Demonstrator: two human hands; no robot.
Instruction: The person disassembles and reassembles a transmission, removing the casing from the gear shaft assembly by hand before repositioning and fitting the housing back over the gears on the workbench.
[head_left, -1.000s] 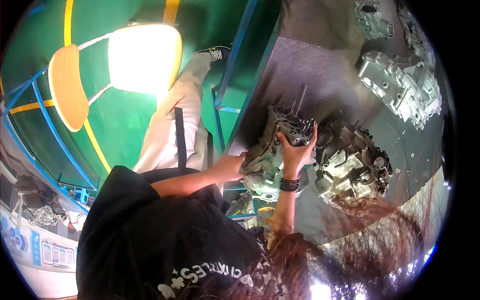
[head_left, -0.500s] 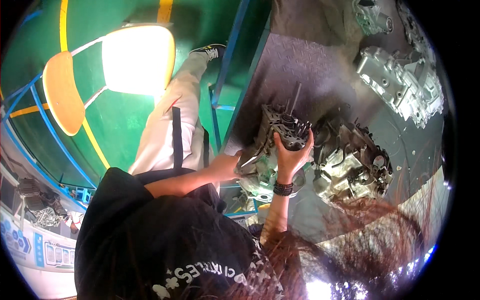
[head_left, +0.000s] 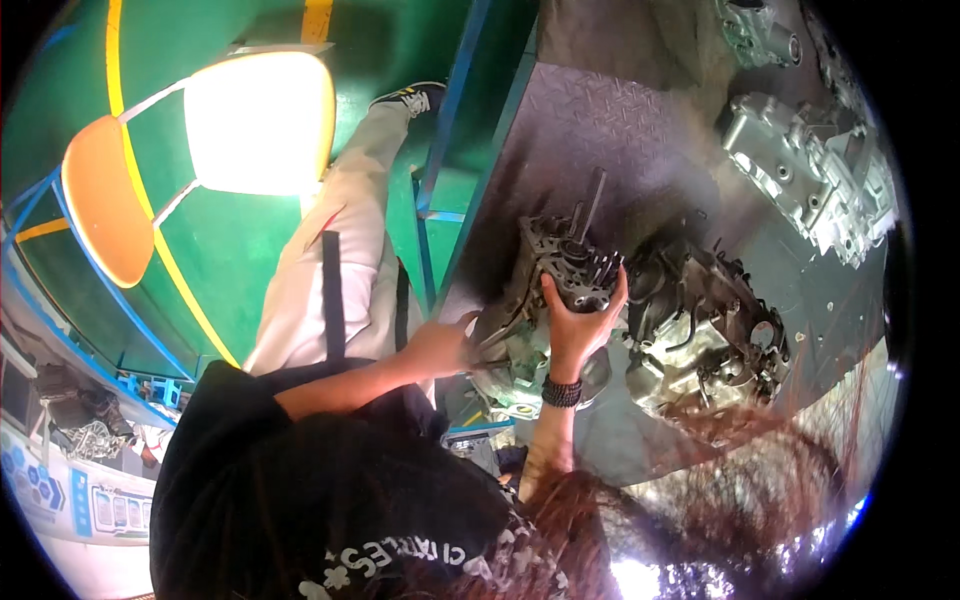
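A grey metal gearbox housing (head_left: 510, 345) sits at the table's near left edge. A long shaft (head_left: 596, 200) and several short pins stick up from its far end. My right hand (head_left: 580, 325), with a dark bead bracelet on its wrist, is closed round that end, thumb on the left and fingers on the right. My left hand (head_left: 437, 349) is at the housing's left side, its thumb raised. That hand is blurred and its fingertips are partly hidden, so I cannot tell whether it grips the housing.
Close on the right stands a second dirty gearbox assembly (head_left: 705, 340). Pale metal castings (head_left: 810, 180) lie at the far right of the dark table (head_left: 590, 110). Left of the table's blue frame are a green floor and a chair with an orange back (head_left: 108, 200).
My left hand has drawn back slightly from the housing's left side. My right hand keeps its hold on the far end. The whole view has shifted a little.
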